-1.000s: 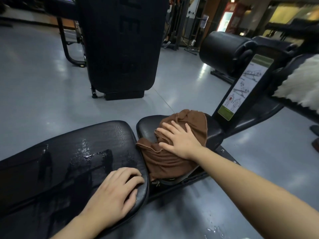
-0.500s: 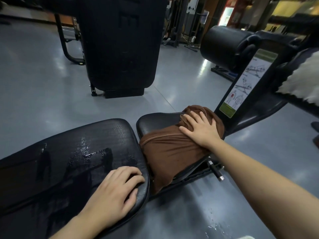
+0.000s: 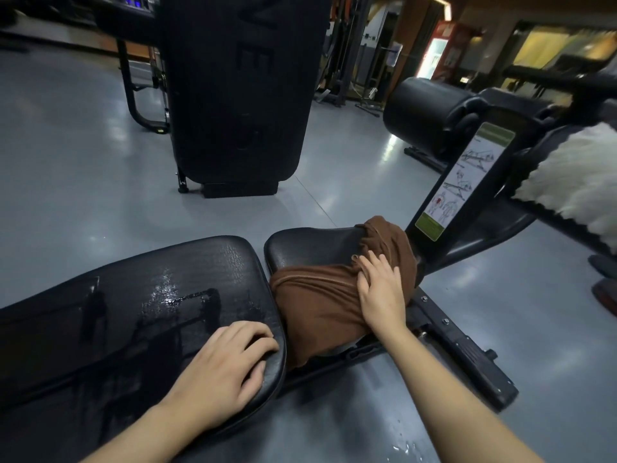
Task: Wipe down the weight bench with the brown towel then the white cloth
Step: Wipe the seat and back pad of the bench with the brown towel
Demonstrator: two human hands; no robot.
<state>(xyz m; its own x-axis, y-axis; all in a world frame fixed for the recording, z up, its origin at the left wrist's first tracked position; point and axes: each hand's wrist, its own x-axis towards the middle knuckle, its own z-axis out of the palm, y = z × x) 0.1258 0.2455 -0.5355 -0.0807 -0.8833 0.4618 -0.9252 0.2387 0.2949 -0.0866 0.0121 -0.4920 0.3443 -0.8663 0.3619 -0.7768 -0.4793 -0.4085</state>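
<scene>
The brown towel (image 3: 320, 305) lies over the small seat pad (image 3: 310, 243) of the weight bench, covering its near and right part and hanging down off the near edge toward the frame below. Your right hand (image 3: 382, 292) presses on it with fingers spread flat, not curled round the cloth. Because you only press and do not grip, the towel could slide off the near edge if you drag it that way: most of its weight already hangs there, and the pad looks slick. Bunched folds at its far end, by the upright with the instruction sticker (image 3: 464, 182), may skip the corner of the pad there and leave it unwiped.

Your left hand (image 3: 222, 369) rests on the near right corner of the long back pad (image 3: 133, 295), fingers loosely curled over the edge, holding nothing. That pad shines with wet streaks just beyond your fingers, so a braced palm may slip if you lean harder.

The white cloth (image 3: 581, 185) sits draped on the bench frame at far right, well apart from both hands; a wide sweep of the towel arm could knock it to the floor (image 3: 83, 162), where drops of water show near your right forearm
</scene>
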